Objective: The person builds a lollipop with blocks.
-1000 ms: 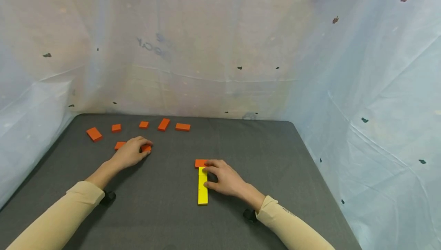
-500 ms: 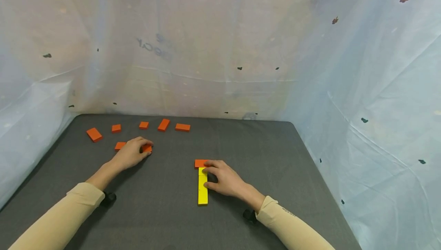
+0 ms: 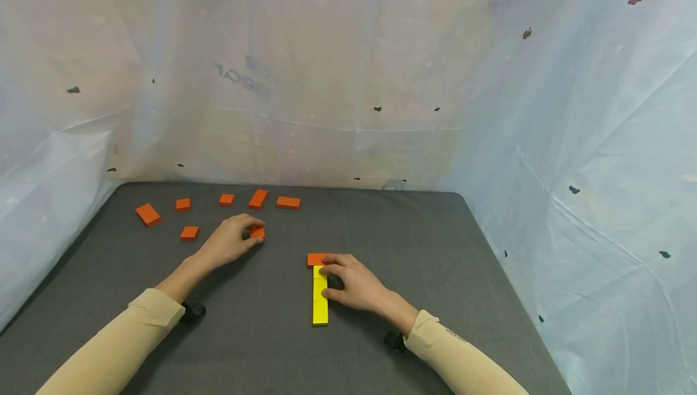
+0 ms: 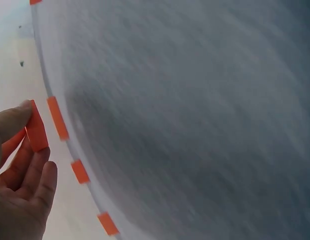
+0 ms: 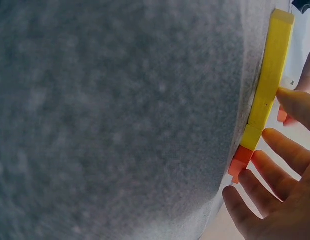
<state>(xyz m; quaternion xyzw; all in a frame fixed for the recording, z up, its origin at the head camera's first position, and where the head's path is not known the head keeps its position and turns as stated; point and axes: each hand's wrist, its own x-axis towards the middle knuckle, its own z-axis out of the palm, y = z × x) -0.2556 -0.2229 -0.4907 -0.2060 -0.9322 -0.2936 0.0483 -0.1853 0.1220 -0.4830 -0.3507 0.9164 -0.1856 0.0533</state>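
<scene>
My left hand (image 3: 227,242) pinches a small orange block (image 3: 257,233) between thumb and fingers, over the left half of the table. The left wrist view shows the thumb on one end of it and fingertips at the other. My right hand (image 3: 356,283) rests beside a T of blocks, its loosely bent fingertips touching them from the right. A long yellow block (image 3: 320,309) forms the stem, with a short yellow block (image 5: 252,137) at its far end. Across the top lies an orange block (image 3: 316,259), its right part hidden by my fingers.
Along the far left of the dark grey table (image 3: 403,231) lie several orange blocks, among them a tilted long one (image 3: 148,215), a short one (image 3: 189,233) and a long one (image 3: 288,202). Pale plastic sheeting (image 3: 327,80) rises behind the table and at its sides.
My left hand has moved right with the orange block, uncovering another short orange block to its left. My right hand stays at the yellow and orange blocks.
</scene>
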